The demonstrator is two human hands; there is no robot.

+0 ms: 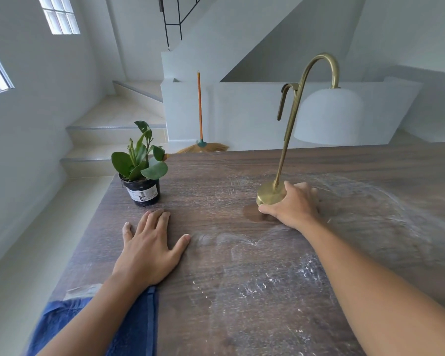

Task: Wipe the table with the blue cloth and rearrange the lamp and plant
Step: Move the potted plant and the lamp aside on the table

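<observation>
While the left hand [149, 249] rests flat, fingers spread, beside the folded blue cloth [129, 327], the right hand [290, 205] clasps the brass arched lamp's [270, 192] round base — presumably repositioning it — on the dusty brown wooden table [242, 291], potted green plant [141, 173] apart.

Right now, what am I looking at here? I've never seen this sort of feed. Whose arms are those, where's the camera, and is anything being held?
There is no machine: it is one picture from a wide-angle camera on a person's head, looking forward and down at a wooden table. The left hand lies flat and empty on the table, its forearm over a blue cloth at the near edge. The right hand grips the round base of a brass lamp, fingers curled around it. A potted plant stands at the far left corner. Pale smears streak the wood.
</observation>
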